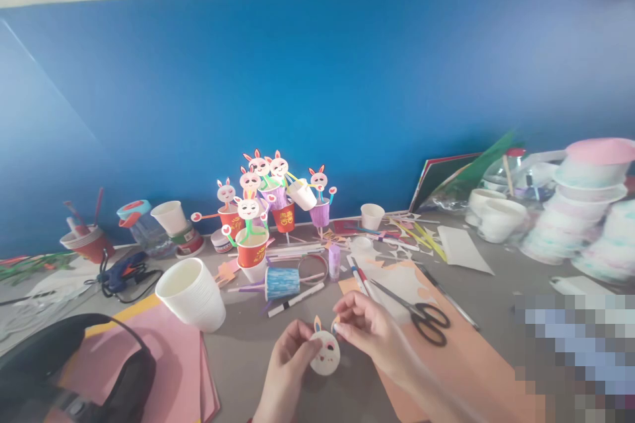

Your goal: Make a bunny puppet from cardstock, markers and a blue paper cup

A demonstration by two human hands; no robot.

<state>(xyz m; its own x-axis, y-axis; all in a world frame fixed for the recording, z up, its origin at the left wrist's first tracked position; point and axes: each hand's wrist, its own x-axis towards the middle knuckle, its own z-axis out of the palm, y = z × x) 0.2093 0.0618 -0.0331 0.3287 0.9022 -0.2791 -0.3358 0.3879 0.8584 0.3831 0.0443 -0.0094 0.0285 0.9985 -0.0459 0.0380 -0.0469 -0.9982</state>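
Note:
A round white paper rabbit face point(326, 358) with a drawn eye and pink marks is pinched at its left side by my left hand point(292, 358). One paper ear point(318, 325) stands up from its top, beside my left thumb. My right hand point(364, 325) has its thumb and forefinger closed on a second small paper ear point(336, 324) at the face's upper right edge. Whether this ear is stuck to the face I cannot tell. Behind my hands lie a marker point(296, 299) and a blue-coloured paper cup point(282, 283) on its side.
Scissors point(421, 314) rest on orange paper point(459, 360) at right. Left are stacked white cups point(191, 294), pink paper point(169, 350) and a black object with a strap point(119, 370). Finished cup rabbits point(252, 252) stand behind; at far right are coloured cup stacks point(560, 231).

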